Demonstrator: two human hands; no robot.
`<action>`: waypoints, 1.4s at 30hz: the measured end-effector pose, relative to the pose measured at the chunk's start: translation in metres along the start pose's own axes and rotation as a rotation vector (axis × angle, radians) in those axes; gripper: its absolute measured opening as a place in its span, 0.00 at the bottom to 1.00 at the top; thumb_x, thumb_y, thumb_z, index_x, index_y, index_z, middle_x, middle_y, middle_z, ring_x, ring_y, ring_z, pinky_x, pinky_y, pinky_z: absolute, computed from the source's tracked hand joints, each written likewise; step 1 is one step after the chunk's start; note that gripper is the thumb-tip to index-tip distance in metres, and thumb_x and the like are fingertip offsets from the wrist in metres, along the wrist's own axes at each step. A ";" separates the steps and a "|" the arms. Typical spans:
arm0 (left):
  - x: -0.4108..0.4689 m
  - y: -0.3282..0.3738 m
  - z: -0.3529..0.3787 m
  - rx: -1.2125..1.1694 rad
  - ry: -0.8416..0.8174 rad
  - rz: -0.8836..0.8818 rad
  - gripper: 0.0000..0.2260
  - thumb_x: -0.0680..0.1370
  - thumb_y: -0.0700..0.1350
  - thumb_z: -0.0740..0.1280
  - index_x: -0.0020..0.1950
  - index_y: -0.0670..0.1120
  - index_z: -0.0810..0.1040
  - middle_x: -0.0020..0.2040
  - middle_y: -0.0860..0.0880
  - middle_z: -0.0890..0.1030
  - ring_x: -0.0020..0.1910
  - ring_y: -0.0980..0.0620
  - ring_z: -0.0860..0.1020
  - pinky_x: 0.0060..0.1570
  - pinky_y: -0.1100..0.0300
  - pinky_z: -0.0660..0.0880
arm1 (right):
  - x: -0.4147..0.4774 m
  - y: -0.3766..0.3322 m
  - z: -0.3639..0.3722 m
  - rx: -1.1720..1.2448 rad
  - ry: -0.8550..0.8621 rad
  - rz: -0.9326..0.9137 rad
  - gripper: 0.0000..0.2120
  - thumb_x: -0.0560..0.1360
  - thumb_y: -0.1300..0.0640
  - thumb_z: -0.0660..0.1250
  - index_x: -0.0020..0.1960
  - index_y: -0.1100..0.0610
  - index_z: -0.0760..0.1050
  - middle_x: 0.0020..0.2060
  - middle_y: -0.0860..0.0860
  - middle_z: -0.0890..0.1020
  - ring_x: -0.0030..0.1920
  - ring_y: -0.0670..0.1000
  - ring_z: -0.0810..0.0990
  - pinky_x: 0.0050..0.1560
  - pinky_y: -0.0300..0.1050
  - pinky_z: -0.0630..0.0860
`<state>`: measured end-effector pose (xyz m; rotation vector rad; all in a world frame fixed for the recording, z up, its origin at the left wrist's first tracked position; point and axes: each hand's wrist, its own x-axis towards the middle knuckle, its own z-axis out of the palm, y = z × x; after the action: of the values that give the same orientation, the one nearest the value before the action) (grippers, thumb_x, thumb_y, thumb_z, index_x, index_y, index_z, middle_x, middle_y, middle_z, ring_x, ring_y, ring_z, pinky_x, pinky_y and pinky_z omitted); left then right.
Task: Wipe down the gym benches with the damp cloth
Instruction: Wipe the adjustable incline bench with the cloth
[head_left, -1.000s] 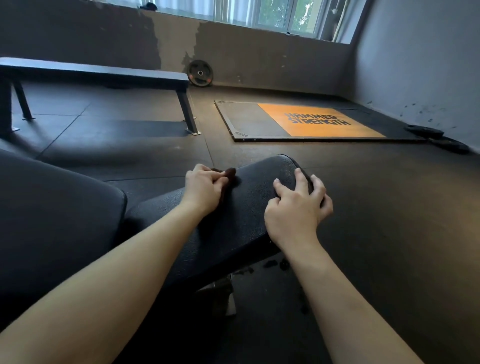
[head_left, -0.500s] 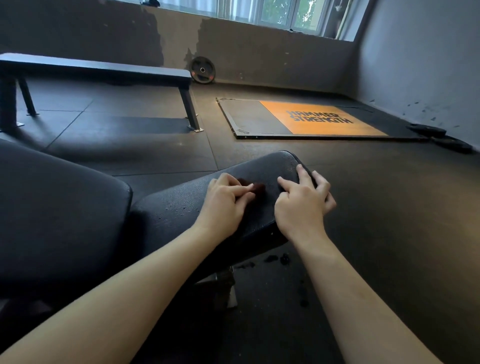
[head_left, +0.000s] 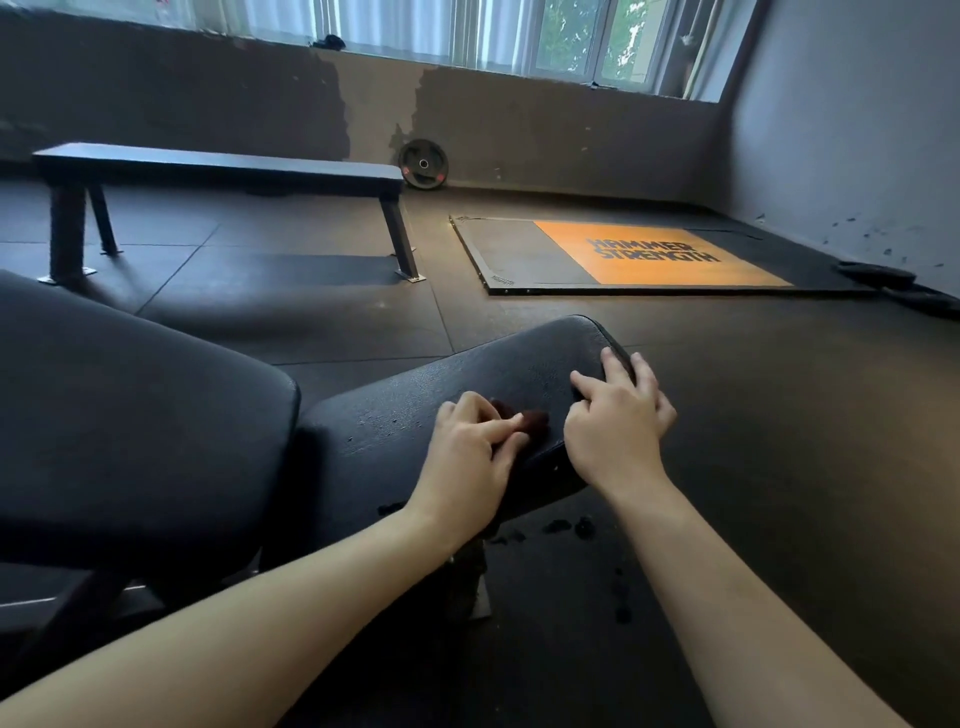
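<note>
Left hand (head_left: 475, 452) grips the cloth (head_left: 532, 420), wiping the bench (head_left: 467, 384); right hand (head_left: 615, 423) rests spread beside it. Next, likely sweep toward the bench's far end.

cloth (head_left: 532, 420) mostly hidden under left hand (head_left: 475, 452), only a dark red scrap shows. table (head_left: 415, 410) frame underneath lost in shadow. bigger pad (head_left: 130, 405) cut off by left edge. upper left, dark item (head_left: 327, 40): too small to tell.

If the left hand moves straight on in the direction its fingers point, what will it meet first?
Probably the right hand, resting on the same bench pad just beyond the cloth that the left hand holds. Only bare pad lies between; depth is hard to judge.
</note>
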<state>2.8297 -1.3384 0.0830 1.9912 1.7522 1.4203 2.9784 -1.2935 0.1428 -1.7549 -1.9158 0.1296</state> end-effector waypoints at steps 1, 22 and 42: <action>0.000 -0.001 0.000 0.004 -0.004 0.000 0.10 0.80 0.47 0.71 0.61 0.52 0.85 0.49 0.54 0.73 0.51 0.51 0.68 0.58 0.76 0.59 | 0.000 0.000 0.000 -0.001 -0.006 -0.002 0.22 0.80 0.58 0.60 0.71 0.45 0.77 0.82 0.49 0.59 0.82 0.53 0.47 0.78 0.54 0.46; -0.029 -0.040 -0.027 0.092 0.065 -0.140 0.08 0.78 0.46 0.73 0.56 0.51 0.87 0.47 0.54 0.74 0.50 0.50 0.71 0.57 0.62 0.66 | -0.035 -0.035 0.037 -0.094 -0.057 -0.214 0.14 0.76 0.54 0.65 0.57 0.46 0.85 0.71 0.42 0.76 0.77 0.50 0.61 0.71 0.51 0.46; 0.042 -0.071 -0.010 0.106 0.030 -0.120 0.10 0.79 0.45 0.72 0.59 0.46 0.86 0.50 0.49 0.75 0.55 0.44 0.71 0.63 0.53 0.68 | -0.034 -0.032 0.059 -0.087 0.136 -0.236 0.14 0.65 0.54 0.63 0.41 0.47 0.87 0.59 0.47 0.85 0.67 0.57 0.74 0.67 0.56 0.56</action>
<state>2.7677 -1.2853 0.0661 1.8866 1.9621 1.3539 2.9238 -1.3147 0.0953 -1.5336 -2.0363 -0.1565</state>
